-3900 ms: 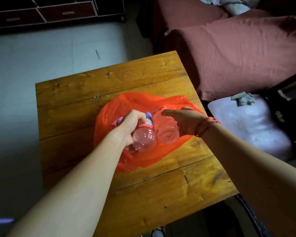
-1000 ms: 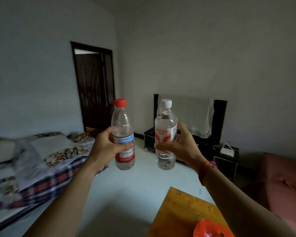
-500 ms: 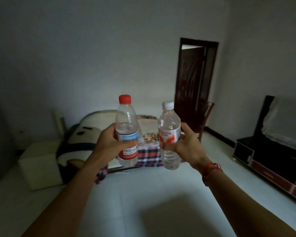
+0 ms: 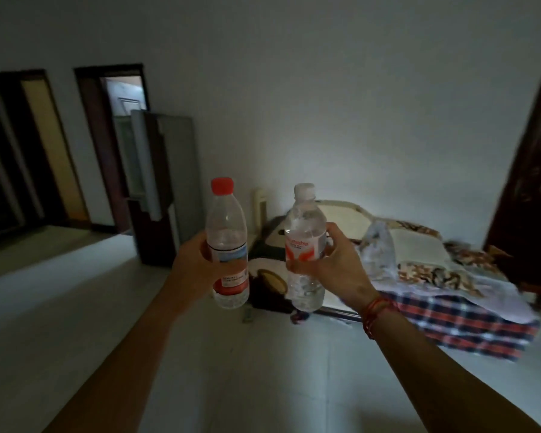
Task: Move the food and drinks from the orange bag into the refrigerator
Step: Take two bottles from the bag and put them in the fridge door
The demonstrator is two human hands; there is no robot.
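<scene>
My left hand point(image 4: 194, 267) grips a clear water bottle with a red cap point(image 4: 227, 232) upright at chest height. Beside it my right hand point(image 4: 338, 267) holds a second clear water bottle with a white cap point(image 4: 305, 220), also upright; a red string circles that wrist. The two bottles stand apart by a hand's width. Behind them, against the far wall to the left, stands the grey refrigerator point(image 4: 181, 170) with its upper door point(image 4: 144, 164) swung open. The orange bag is out of view.
A low bed with a checked blanket point(image 4: 444, 317) and rumpled bedding lies at right along the wall. A dark wooden door point(image 4: 531, 195) stands at the far right edge. Two dark doorways point(image 4: 107, 135) open at left behind the refrigerator. Pale tiled floor point(image 4: 75, 307) stretches ahead.
The view has swung left, from the table and bag to the bed and now the open refrigerator. Both hands lifted the bottles out of the bag and keep them upright in front.
</scene>
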